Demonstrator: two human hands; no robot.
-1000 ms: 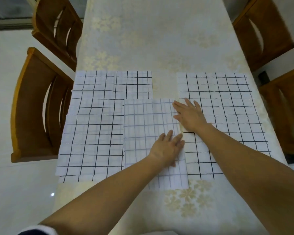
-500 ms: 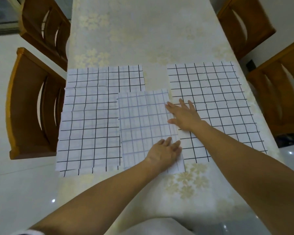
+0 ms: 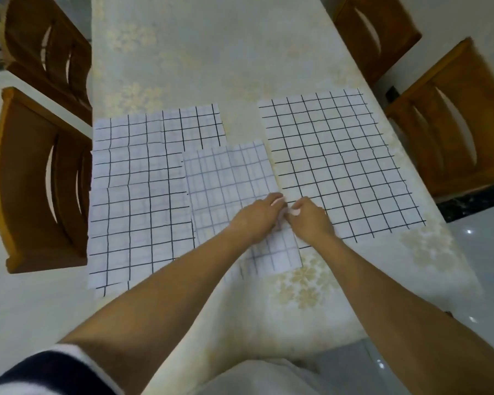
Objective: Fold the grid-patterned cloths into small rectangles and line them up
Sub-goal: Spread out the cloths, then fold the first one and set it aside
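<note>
Hands: left hand (image 3: 255,220) and right hand (image 3: 311,222) meet knuckle to knuckle, both arms stretched forward over the table (image 3: 211,52).
Left hand state: fingers curled, pinching the right edge of the middle cloth (image 3: 228,181).
Right hand state: fingers bent down narrow onto that same edge and seeming to pinch it; blur hides the exact hold.
Middle cloth, place: under and ahead of both hands, with a short end reaching back past the wrists toward the person.
Middle cloth, shape: narrow folded rectangle lying flat.
Middle cloth, axis: long axis runs away from the person, with the far end leaning a little left.
Markings: only grid lines. They are faint grey-blue on the middle cloth and bold black on the others.
Right cloth (image 3: 340,161): spread flat and about square, ahead and to the right of the right hand. Its left edge lies along the pinched edge; whether the two overlap, I cannot tell.
Left cloths (image 3: 137,201): several overlapping layers, left of the left hand, stepped so the edges do not match.
Chairs: wooden, two left (image 3: 37,181) of the left arm and two right (image 3: 451,129) of the right arm.
Sleeve (image 3: 54,369): dark with a white cuff, on the left arm.
</note>
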